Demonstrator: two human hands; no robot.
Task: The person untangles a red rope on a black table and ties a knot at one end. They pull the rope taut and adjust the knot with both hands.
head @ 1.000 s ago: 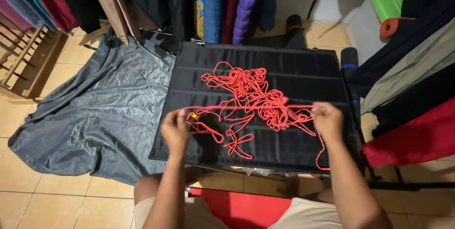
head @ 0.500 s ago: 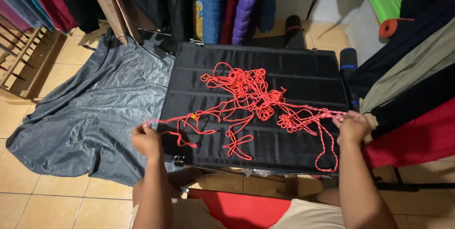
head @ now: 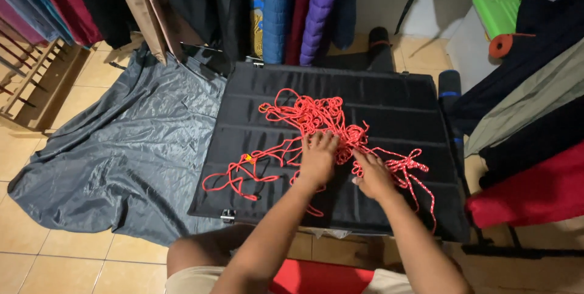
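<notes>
Both hands have come in from the edges to the middle. One grey tarp (head: pixel 115 154) spreads on the floor left of them. One black padded bench (head: pixel 395 99) lies beneath them. One tangled red cord (head: pixel 316 117) is heaped just ahead of the fingers, its loops trailing to either side. Left hand (head: pixel 317 159) lies palm down, fingers pressed into the tangle; right hand (head: pixel 372 175) sits beside it, touching strands. Whether either grip is pinching cord, I cannot tell.
</notes>
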